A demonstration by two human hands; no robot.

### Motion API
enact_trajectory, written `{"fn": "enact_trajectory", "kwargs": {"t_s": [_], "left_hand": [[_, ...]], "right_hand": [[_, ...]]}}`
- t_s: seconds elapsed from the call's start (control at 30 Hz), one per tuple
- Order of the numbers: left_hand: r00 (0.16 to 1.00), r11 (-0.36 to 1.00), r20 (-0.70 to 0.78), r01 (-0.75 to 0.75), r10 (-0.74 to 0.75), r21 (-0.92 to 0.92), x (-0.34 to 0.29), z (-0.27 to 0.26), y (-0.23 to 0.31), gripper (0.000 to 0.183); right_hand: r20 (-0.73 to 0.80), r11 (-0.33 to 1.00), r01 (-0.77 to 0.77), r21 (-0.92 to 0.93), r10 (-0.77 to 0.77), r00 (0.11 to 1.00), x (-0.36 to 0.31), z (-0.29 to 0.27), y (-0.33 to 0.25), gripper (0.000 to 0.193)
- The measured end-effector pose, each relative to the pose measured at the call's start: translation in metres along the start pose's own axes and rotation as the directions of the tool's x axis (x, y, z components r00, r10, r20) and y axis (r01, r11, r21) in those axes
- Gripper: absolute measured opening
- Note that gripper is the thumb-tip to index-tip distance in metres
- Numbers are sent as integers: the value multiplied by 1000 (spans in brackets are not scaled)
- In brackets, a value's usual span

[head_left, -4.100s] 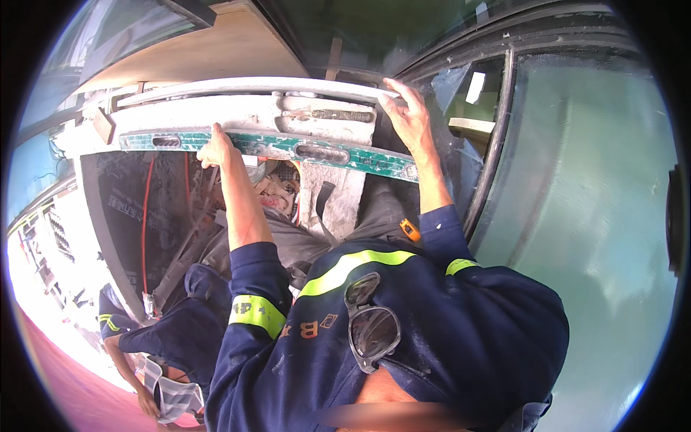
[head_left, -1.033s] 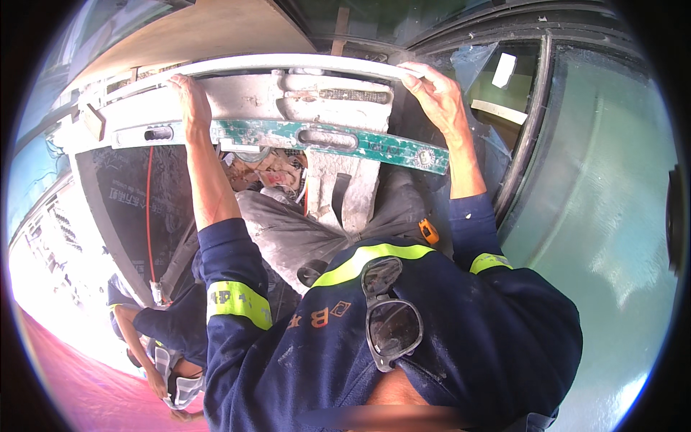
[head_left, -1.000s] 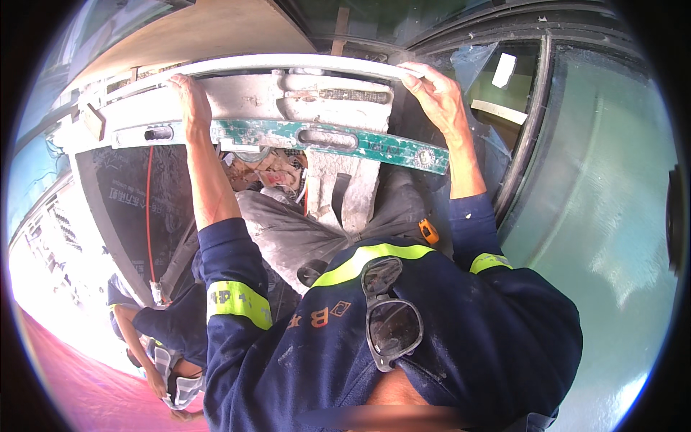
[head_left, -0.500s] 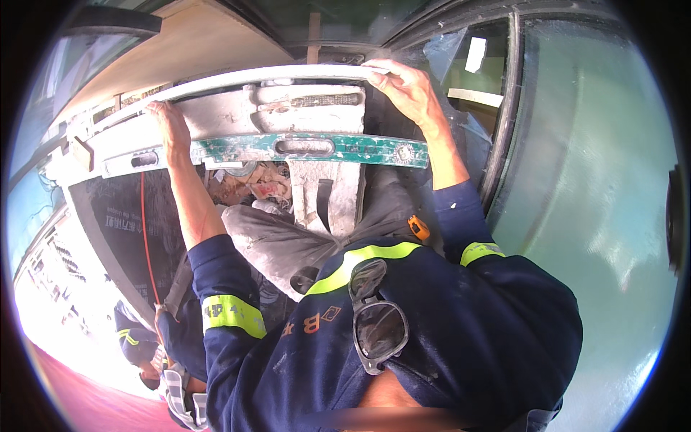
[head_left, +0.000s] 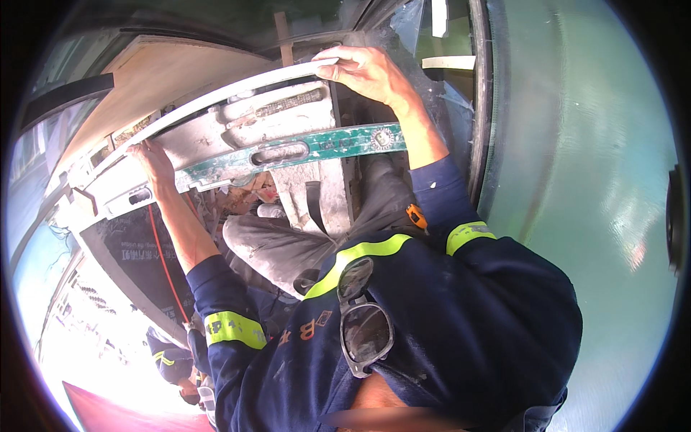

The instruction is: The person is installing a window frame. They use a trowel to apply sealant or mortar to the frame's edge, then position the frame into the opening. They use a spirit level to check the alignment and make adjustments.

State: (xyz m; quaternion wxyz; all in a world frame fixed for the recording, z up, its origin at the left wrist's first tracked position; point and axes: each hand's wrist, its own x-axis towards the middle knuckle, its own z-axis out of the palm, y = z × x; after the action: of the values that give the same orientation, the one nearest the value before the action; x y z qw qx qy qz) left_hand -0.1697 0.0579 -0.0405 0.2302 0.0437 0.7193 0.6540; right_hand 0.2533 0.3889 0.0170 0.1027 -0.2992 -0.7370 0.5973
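Note:
A long, thin white strip runs across in front of me. My right hand pinches its right end between thumb and fingers. Farther left, my left hand has its fingers curled at the strip's near edge, by a bright, overexposed stretch. Nearer to me, a green spirit level, smeared with white, lies roughly alongside the strip. My left forearm crosses over the level, and its right end meets my right forearm. Between strip and level shows a whitish, dusty slab with a rough, patterned grey piece on it.
Glass panels stand at my right behind a dark frame. A beige board lies beyond the strip. A dark printed sheet with a red line is at left. Another person is at lower left. An orange tape measure sits at my hip.
The view has turned, so strip, level and both hands appear farther left and more slanted. Both hands keep their places on the strip. The other person appears lower.

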Motion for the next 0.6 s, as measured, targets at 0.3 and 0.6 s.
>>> {"fn": "enact_trajectory", "kwargs": {"t_s": [0.3, 0.6], "left_hand": [[1000, 999, -8, 9, -9, -48, -6, 3, 4, 73], [1000, 998, -4, -10, 10, -54, -5, 8, 2, 69]], "right_hand": [[64, 998, -31, -51, 34, 997, 6, -6, -5, 44], [54, 997, 21, -79, -17, 998, 4, -6, -5, 41]]}}
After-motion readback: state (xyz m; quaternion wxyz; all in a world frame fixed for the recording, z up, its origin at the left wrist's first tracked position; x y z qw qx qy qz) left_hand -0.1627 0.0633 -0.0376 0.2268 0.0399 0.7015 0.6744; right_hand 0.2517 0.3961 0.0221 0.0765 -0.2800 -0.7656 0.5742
